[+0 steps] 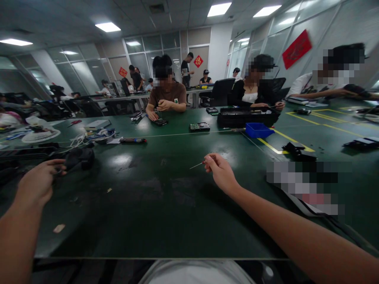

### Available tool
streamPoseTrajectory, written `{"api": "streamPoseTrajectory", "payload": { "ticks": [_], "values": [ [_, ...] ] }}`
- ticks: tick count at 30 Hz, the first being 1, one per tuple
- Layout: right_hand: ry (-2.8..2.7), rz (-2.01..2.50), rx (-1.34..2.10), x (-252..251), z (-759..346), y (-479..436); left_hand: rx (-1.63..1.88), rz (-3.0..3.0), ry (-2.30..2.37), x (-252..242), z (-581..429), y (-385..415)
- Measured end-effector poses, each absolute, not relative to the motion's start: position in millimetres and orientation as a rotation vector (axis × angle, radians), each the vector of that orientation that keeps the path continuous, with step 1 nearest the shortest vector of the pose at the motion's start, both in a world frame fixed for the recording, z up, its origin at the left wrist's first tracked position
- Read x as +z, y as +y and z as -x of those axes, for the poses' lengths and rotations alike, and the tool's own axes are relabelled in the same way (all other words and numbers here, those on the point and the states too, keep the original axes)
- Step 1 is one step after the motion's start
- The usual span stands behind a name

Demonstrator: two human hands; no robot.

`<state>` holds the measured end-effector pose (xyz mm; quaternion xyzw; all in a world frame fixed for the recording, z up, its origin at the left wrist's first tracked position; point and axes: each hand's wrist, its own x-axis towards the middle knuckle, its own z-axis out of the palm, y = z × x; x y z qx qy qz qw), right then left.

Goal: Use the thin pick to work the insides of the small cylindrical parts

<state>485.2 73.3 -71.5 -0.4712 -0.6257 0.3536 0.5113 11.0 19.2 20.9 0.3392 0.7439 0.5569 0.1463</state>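
Note:
My right hand [219, 172] is closed round a thin screwdriver [196, 165] above the green table. Its slim metal shaft points left, a bit of red shows at the fingertips, and the palm hides the rest of the handle. At the left, my left hand [38, 182] has its fingers closed at the near edge of a black rounded object [79, 158], whose kind I cannot make out. A dark part of it shows between thumb and fingers.
Across the green table [142, 213], co-workers handle drives. A circuit-board drive [199, 126], a blue bin [258, 130], a long black casing [247, 116] and a black pen-like tool [133, 140] lie ahead. Black brackets [299, 152] are at right; cables [102, 135] at left.

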Motion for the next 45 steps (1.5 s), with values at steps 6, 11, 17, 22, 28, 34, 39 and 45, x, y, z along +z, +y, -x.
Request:
{"api": "streamPoseTrajectory", "payload": {
  "ticks": [6, 11, 17, 22, 28, 34, 39, 45],
  "values": [
    [-1.525, 1.123, 0.906, -68.3, -484.7, 70.4, 1.360, -1.224, 1.710, -0.7, -83.4, 55.4],
    [-1.539, 1.135, 0.950, -64.1, -483.0, 67.3, 1.230, -1.277, 1.385, -14.3, -183.9, 72.0],
    [-1.658, 1.202, 0.850, -64.0, -483.7, 67.1, 0.919, -1.635, 1.455, -27.9, -271.9, 70.9],
    [-1.705, 1.238, 0.750, -59.1, -483.1, 62.1, 0.918, -1.873, 1.382, -54.0, -287.1, 74.3],
    [-1.698, 1.158, 0.767, -56.3, -485.2, 59.4, 0.978, -2.107, 1.339, -74.9, -274.0, 78.9],
    [-1.583, 1.071, 0.877, -57.2, -484.5, 59.0, 1.020, -2.006, 1.442, -77.5, -271.1, 82.0],
    [-1.508, 1.005, 0.861, -58.4, -485.0, 59.6, 1.032, -2.017, 1.410, -82.1, -268.3, 85.0],
    [-1.473, 1.027, 0.856, -61.1, -483.9, 62.4, 1.032, -2.036, 1.376, -82.2, -268.3, 83.7]
  ]
}}
